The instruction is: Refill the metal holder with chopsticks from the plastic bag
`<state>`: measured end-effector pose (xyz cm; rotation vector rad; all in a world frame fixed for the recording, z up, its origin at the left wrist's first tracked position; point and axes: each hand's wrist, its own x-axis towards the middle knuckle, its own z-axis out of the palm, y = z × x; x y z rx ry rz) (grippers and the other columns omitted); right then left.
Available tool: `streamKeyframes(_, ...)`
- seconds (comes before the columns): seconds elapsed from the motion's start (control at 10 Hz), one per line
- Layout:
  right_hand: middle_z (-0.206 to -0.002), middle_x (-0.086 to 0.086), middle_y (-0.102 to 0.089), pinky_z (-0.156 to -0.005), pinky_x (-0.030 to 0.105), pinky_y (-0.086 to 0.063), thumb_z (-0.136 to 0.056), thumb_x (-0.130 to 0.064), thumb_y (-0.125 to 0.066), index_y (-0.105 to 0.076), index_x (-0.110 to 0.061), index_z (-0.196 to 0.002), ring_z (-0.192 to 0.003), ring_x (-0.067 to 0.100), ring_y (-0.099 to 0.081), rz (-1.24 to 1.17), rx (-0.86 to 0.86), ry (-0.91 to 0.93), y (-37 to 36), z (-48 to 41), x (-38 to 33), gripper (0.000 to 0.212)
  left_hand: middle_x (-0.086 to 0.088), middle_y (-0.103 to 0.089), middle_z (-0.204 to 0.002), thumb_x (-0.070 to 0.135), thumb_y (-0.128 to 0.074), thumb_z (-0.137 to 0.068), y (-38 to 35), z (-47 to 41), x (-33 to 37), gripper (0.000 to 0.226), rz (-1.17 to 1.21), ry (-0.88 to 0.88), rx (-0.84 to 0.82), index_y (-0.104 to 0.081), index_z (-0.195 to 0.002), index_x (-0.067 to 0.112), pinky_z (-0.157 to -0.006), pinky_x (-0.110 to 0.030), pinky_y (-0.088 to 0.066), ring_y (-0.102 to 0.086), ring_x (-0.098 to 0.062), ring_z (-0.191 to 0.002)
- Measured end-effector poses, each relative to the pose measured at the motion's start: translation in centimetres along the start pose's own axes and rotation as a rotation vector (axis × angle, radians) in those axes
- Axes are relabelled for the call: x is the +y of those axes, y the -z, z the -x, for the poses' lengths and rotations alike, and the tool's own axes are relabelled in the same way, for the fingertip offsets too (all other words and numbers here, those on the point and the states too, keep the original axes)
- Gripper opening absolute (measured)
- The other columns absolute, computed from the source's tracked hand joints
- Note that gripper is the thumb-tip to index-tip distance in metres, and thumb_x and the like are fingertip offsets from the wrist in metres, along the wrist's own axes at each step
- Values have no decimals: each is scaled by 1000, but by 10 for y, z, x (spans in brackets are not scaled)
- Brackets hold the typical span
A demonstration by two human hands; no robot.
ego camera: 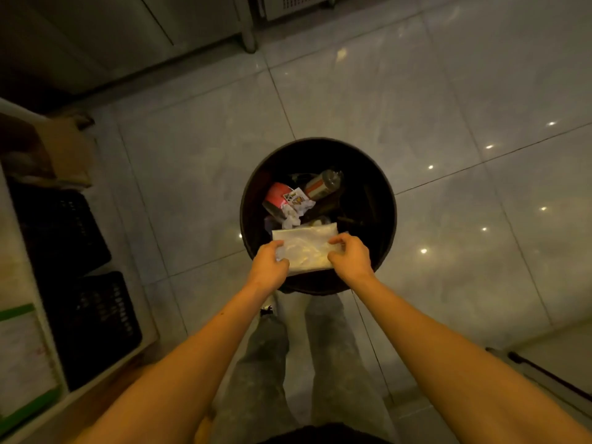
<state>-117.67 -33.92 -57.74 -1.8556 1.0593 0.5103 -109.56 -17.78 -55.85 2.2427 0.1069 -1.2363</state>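
Plastic bag [307, 249]: see-through and crinkly, folded flat, held up over the near side of the bin; it looks empty, but I cannot tell for sure.
Left hand [269, 262]: fingers curled shut on the left edge of the plastic bag.
Right hand [349, 256]: fingers and thumb pinch the right edge of the plastic bag.
Bin [384, 203]: round and dark, stands on the floor just in front of the person's feet.
Inside the bin: a red cup [278, 196], scrunched white paper [296, 209] and a dark bottle [323, 184] with an orange band, all lying on their sides under the bag.
Floor [448, 91]: pale shiny tiles with small spots of light.
Left side: a white shelf [41, 318] with two black crates [96, 328] and a brown box [64, 149] on it.
Legs [269, 363]: in grey trousers, between the two bare arms.
Metal holder and chopsticks: not to be seen.
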Motion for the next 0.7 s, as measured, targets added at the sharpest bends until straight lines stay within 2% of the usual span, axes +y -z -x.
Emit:
streamKeyframes(0.1, -121, 15, -57, -75, 31, -47, -85, -9, -60, -60, -14, -115, -101, 31, -59, 12, -91, -48, -2, -32, 13, 30, -13, -45, -141, 10, -50, -92, -15, -28, 9, 49, 58, 90, -1, -42, -141, 17, -62, -32, -49, -61, -35, -98)
streamKeyframes(0.2, -120, 15, -58, -75, 36, -52, -85, -11, -60, -59, -16, -116, -97, 32, -61, 5, -152, -56, -1, -47, 19, 32, -12, -43, -143, 11, -52, -92, -21, -41, 12, 49, 80, 93, 19, -44, -140, 18, -64, -27, -46, -59, -27, -97)
streamKeyframes(0.3, -112, 13, -60, -73, 42, -57, -83, -13, -62, -57, -21, -117, -84, 31, -64, 0, -187, -63, 3, -61, 23, 35, -11, -42, -144, 12, -54, -90, -24, -59, 16, 51, 78, 74, 12, -44, -140, 19, -82, -30, -43, -54, -29, -116)
streamKeyframes(0.4, -110, 13, -60, -72, 39, -56, -84, -14, -63, -56, -20, -121, -82, 24, -61, -12, -206, -62, 7, -65, 22, 38, -11, -41, -143, 12, -55, -90, -24, -63, 21, 52, 64, 61, -13, -43, -141, 20, -81, -30, -43, -57, -25, -105)
streamKeyframes(0.5, -115, 12, -61, -68, 25, -47, -87, -15, -63, -56, -17, -125, -88, 20, -58, -31, -222, -26, 10, -67, 25, 39, -11, -38, -144, 11, -56, -91, -21, -63, 23, 52, 23, 28, -35, -44, -141, 19, -89, -32, -44, -56, -25, -109)
streamKeyframes(0.6, -119, 11, -62, -77, 26, -46, -88, -16, -61, -57, -17, -124, -100, 23, -59, -32, -211, -5, 14, -65, 23, 36, -12, -41, -143, 10, -56, -90, -16, -57, 24, 51, -41, -45, -8, -46, -140, 16, -100, -35, -41, -48, -30, -125)
streamKeyframes(0.7, -123, 11, -61, -85, 30, -48, -89, -15, -61, -58, -17, -121, -111, 25, -58, -58, -176, 37, 23, -54, 13, 32, -11, -46, -140, 11, -54, -90, -6, -44, 23, 48, -50, -165, 78, -48, -138, 15, -100, -35, -42, -49, -29, -125)
